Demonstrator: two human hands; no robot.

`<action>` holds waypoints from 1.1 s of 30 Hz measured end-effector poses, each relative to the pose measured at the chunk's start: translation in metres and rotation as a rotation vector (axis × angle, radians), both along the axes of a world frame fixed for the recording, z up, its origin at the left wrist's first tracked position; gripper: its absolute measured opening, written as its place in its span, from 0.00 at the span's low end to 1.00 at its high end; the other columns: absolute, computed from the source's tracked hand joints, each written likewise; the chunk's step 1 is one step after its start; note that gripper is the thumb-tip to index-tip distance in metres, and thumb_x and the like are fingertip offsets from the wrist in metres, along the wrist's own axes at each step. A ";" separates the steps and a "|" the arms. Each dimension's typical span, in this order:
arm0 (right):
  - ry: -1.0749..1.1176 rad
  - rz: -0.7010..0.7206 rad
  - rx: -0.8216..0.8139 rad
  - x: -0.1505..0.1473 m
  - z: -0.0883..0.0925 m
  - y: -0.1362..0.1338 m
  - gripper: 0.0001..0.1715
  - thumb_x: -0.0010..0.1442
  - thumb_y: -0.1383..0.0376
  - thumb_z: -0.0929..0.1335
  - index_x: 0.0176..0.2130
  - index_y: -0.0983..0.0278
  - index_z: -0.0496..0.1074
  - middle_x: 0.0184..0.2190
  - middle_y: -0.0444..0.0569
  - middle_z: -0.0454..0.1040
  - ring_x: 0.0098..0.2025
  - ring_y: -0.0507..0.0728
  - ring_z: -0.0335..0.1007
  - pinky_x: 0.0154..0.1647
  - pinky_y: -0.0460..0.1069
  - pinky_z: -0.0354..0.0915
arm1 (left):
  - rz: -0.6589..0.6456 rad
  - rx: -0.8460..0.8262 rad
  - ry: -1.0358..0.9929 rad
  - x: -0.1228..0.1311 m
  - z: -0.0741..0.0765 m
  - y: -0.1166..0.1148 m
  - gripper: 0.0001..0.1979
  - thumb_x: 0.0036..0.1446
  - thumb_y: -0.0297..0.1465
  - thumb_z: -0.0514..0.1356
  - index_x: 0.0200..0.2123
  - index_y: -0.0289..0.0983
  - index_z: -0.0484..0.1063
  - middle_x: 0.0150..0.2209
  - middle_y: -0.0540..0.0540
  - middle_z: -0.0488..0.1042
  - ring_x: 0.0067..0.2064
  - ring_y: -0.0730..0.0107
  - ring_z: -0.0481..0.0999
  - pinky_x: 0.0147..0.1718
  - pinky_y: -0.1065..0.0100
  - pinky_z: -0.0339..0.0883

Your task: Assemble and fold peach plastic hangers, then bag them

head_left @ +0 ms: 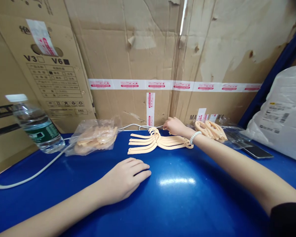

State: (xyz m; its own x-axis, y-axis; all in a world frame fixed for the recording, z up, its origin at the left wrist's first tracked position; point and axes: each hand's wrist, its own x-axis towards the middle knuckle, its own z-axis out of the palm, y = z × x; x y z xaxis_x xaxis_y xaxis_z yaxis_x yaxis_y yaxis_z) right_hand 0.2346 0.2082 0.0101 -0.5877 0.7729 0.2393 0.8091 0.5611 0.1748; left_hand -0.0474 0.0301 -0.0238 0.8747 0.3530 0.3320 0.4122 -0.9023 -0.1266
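My left hand [124, 177] lies palm down on the blue table [177, 204], fingers loosely stretched, holding nothing. My right hand [174, 126] reaches far across to the table's back edge, fingers curled down beside a white cable [134, 126]; a white bead bracelet sits on its wrist. Under that wrist lies a fanned stack of several peach plastic curved pieces [150, 141]. Another pile of the same peach pieces [210, 130] lies just right of the wrist on clear plastic.
A clear bag of peach pieces [95, 138] lies at left, next to a water bottle [36, 125]. The white cable runs off to the left. A dark phone [258, 152] and a white plastic parcel [281, 112] sit at right. Cardboard boxes [162, 59] wall off the back.
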 end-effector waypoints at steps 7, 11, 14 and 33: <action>0.397 -0.013 0.091 0.016 0.017 -0.014 0.06 0.59 0.73 0.66 0.34 0.66 0.74 0.35 0.52 0.76 0.42 0.59 0.71 0.44 0.53 0.65 | 0.024 -0.176 -0.131 -0.001 0.003 0.000 0.16 0.66 0.24 0.50 0.49 0.39 0.74 0.49 0.41 0.78 0.49 0.58 0.77 0.49 0.58 0.72; 0.687 -0.005 0.113 0.021 0.029 -0.041 0.04 0.56 0.69 0.66 0.32 0.65 0.72 0.35 0.53 0.74 0.36 0.58 0.71 0.39 0.52 0.66 | -0.006 -0.427 -0.257 0.004 0.009 -0.008 0.16 0.64 0.23 0.52 0.51 0.40 0.73 0.49 0.42 0.77 0.51 0.62 0.76 0.51 0.62 0.71; 0.881 0.024 0.030 0.014 0.027 -0.073 0.06 0.60 0.63 0.65 0.34 0.64 0.69 0.32 0.51 0.75 0.34 0.56 0.74 0.35 0.51 0.70 | 0.044 -0.665 -0.357 0.011 0.012 -0.018 0.15 0.63 0.25 0.55 0.52 0.41 0.72 0.49 0.44 0.78 0.51 0.62 0.76 0.52 0.62 0.70; 0.723 0.118 -0.320 -0.025 -0.021 -0.118 0.11 0.60 0.58 0.71 0.38 0.64 0.73 0.32 0.49 0.77 0.34 0.56 0.74 0.35 0.51 0.70 | 0.453 -1.313 -1.381 0.015 0.005 -0.005 0.14 0.62 0.41 0.62 0.35 0.35 0.70 0.32 0.46 0.77 0.31 0.69 0.77 0.31 0.70 0.70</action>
State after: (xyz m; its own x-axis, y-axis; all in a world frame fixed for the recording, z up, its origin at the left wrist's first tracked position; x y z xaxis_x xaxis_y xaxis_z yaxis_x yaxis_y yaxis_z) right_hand 0.2100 0.0899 -0.0109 -0.4540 0.8109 0.3693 0.5924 0.5843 -0.5547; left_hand -0.0326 0.0252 -0.0187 0.0778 0.9969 -0.0153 -0.1852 0.0295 0.9823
